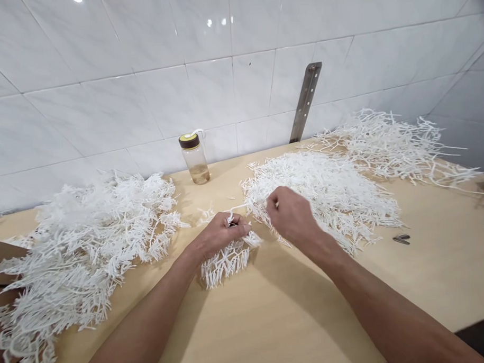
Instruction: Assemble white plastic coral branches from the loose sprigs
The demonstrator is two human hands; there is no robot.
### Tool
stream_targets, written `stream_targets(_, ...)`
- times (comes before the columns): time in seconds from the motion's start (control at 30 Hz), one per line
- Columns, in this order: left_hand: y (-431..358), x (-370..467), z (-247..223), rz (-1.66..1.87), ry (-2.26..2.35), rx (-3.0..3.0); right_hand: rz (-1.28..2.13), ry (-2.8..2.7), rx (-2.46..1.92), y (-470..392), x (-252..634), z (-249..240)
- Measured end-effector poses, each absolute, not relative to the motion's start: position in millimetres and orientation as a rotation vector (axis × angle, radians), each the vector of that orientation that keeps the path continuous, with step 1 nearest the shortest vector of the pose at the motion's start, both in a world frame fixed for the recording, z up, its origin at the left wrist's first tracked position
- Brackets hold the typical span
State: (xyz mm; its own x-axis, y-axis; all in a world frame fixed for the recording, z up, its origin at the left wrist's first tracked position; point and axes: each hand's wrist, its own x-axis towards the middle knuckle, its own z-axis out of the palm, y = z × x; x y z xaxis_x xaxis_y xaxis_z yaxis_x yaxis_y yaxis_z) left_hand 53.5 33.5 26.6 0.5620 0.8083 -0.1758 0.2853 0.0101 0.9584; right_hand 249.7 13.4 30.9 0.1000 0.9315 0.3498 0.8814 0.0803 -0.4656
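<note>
Table [302, 312], pale wood finish: its surface runs from below both hands' fingers toward the wearer. Far edge meets the tiled wall [207, 92] beyond the fingertips; near right corner shows well right of the right fingers. Room to move sideways is bounded by a left heap of white branched strands [104, 228], left of the left fingers, and a middle heap [325, 194], just beyond and right of the right fingers. A third, looser heap [395, 144] sits farther off behind that. A metal bracket [306, 102] leans at the wall past the right fingers; a small dark metal tool [402, 240] lies well to their right.

Containers: clear bottle [197, 164] upright beyond the left fingers, dark lid with yellow-green top, pale yellowish liquid in the lower part. Brown box [6, 253] far left of the left fingers, partly under strands; contents hidden.

Hands: left hand [223, 232] has thumb and fingers pinched on a white branched bunch [225, 264], which hangs beneath them; a dark bit between the fingers is unidentifiable. A thin white strand [238, 207] extends from there rightward. Right hand [293, 214] is raised, fingers curled inward; cannot tell whether they grip anything.
</note>
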Motion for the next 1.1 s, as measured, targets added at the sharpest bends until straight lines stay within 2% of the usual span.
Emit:
stream_targets(0.3,42.1,52.5,15.7,0.661,1.054,1.538,-0.152,-1.411,-1.695,25.1,308.3,42.9)
stream_targets(0.37,42.7,52.4,15.3,0.667,1.038,1.524,-0.049,-1.468,-1.686,23.7,303.8,42.2)
stream_targets(0.5,43.8,52.0,15.4,0.650,1.003,1.512,0.410,-1.804,-1.568,15.5,273.7,35.3)
stream_targets(0.6,44.1,51.8,17.3,0.631,0.991,1.541,0.572,-2.010,-1.451,10.3,254.0,27.9)
stream_targets(0.9,39.9,57.1,20.7,0.597,1.051,1.582,0.698,-2.022,-1.479,7.3,249.7,27.7)
stream_targets(1.1,36.5,61.1,22.7,0.632,1.102,1.628,0.474,-2.080,-1.524,4.7,240.6,16.8)
